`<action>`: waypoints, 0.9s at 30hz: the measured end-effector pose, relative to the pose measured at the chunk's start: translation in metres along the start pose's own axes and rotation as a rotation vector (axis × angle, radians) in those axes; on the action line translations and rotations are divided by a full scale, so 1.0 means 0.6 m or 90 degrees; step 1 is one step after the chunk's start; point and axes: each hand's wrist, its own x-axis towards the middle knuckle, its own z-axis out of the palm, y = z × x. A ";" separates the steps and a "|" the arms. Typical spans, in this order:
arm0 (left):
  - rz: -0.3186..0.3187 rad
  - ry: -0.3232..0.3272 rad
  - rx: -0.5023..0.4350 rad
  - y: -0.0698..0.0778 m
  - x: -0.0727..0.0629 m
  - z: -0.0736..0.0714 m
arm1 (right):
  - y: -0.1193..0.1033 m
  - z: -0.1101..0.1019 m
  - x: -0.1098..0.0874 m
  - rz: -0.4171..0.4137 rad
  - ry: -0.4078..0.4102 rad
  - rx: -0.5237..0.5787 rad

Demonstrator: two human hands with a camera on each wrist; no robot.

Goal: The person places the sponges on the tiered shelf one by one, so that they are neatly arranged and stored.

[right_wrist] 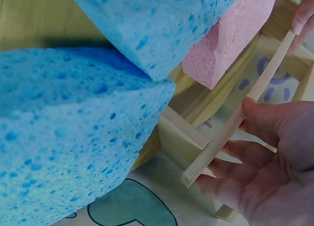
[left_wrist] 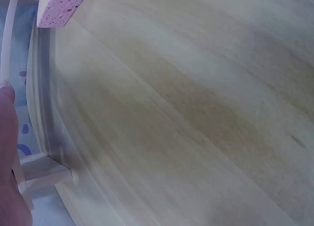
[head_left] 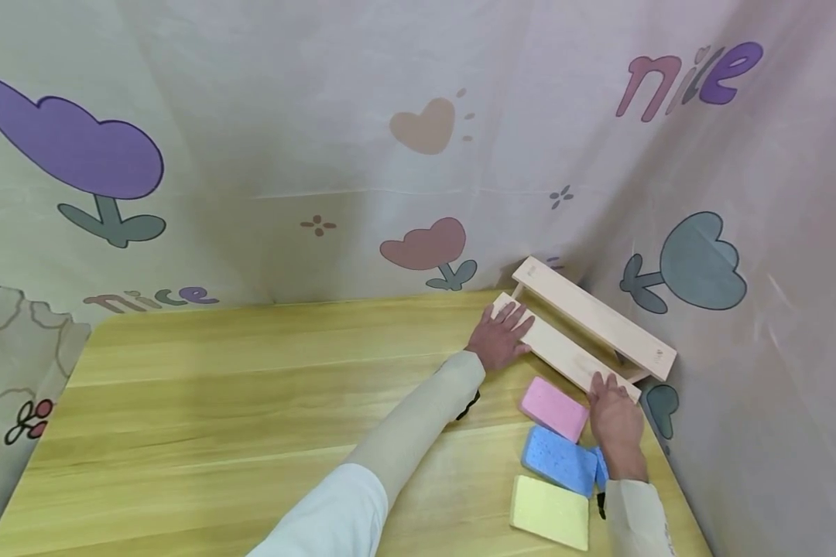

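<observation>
A pale wooden two-tier rack (head_left: pixel 595 317) stands at an angle in the far right corner of the table. My left hand (head_left: pixel 499 338) holds the far left end of its front board, fingers spread over the top face. At the other end of that board, my right hand (head_left: pixel 615 422) grips with its thumb at the front edge (right_wrist: pixel 223 138) and its fingers over the top. In the left wrist view only a strip of the left hand (left_wrist: pixel 11 162) appears, beside a small wooden end piece (left_wrist: pixel 46 172). Closest to the right hand lies a pink sponge (head_left: pixel 554 408).
Two blue sponges (head_left: pixel 560 459), one partly under the right wrist, lie in front of the pink one. A yellow sponge (head_left: pixel 549 512) is nearest the front. Printed cloth (head_left: pixel 286 155) closes off the back and right of the wood-grain table (head_left: pixel 216 418).
</observation>
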 end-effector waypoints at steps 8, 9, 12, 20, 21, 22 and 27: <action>0.001 0.017 0.000 0.004 0.000 -0.002 | 0.002 -0.002 -0.002 -0.007 0.021 -0.002; -0.001 0.017 0.001 0.004 -0.001 -0.001 | 0.002 -0.002 -0.003 -0.011 0.023 0.000; -0.006 0.017 0.003 0.005 -0.003 0.003 | 0.001 -0.001 -0.004 -0.019 0.025 0.001; -0.017 0.024 0.009 0.009 -0.004 0.004 | 0.000 -0.004 -0.003 -0.017 0.008 -0.002; -0.018 0.022 0.011 0.010 -0.005 0.004 | 0.000 -0.004 -0.003 -0.017 0.007 0.002; -0.019 0.020 0.012 0.010 -0.005 0.005 | 0.001 -0.003 -0.003 -0.020 0.010 0.006; -0.028 0.006 0.014 0.012 -0.011 0.004 | 0.002 0.002 -0.005 -0.027 0.026 0.022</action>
